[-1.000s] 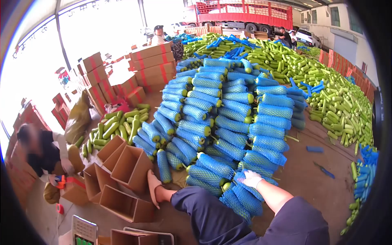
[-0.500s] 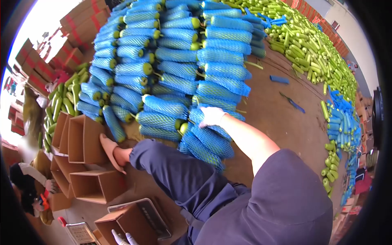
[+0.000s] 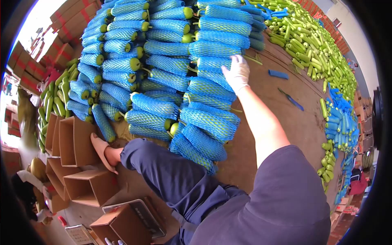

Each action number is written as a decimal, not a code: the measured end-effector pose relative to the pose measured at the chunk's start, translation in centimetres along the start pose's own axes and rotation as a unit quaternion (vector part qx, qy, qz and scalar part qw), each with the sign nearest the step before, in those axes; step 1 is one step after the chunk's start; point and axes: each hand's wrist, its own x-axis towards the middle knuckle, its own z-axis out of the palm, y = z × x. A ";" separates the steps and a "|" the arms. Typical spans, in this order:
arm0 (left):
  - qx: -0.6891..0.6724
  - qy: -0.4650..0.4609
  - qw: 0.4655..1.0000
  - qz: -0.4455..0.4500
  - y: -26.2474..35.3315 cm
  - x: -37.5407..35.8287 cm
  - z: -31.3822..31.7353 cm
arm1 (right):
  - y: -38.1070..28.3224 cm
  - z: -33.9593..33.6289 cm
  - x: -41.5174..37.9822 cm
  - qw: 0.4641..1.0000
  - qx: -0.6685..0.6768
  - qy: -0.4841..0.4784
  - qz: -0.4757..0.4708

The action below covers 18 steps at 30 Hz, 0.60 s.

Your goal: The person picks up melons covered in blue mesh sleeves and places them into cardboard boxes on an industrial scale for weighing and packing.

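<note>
My right hand (image 3: 237, 74), in a white glove, reaches over the right end of a stack of long green gourds in blue mesh sleeves (image 3: 222, 61). Its thumb and fingers are apart, fingertips right at a sleeved gourd. At the bottom edge only the gloved fingertips of my left hand (image 3: 113, 241) show, spread against a cardboard box (image 3: 122, 224); the rest of that hand is out of view. That box stands on a dark flat platform (image 3: 149, 214). Several sleeved gourds (image 3: 198, 145) lie at a slant at the near end of the stack.
Open cartons (image 3: 92, 185) stand by my sandaled foot (image 3: 102, 151). Bare gourds (image 3: 312, 49) are heaped at the back right. On the floor lie a loose blue sleeve (image 3: 278, 74) and a knife-like tool (image 3: 292, 100). Another person (image 3: 30, 192) is at the left edge.
My right hand has moved up and away along the stack, off the near sleeved gourds to ones farther back. My left hand has slipped lower, mostly out of view.
</note>
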 end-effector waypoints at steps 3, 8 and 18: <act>0.002 0.001 1.000 -0.006 0.6 -0.3 0.2 | 1.9 -0.3 1.7 0.987 0.022 -0.087 0.135; -0.001 0.004 1.000 -0.010 0.9 -0.6 0.6 | 2.3 -3.3 3.5 0.947 0.069 -0.250 0.188; -0.003 0.017 1.000 -0.007 0.5 -2.1 0.2 | 2.2 -1.5 9.0 0.961 -0.041 -0.238 0.137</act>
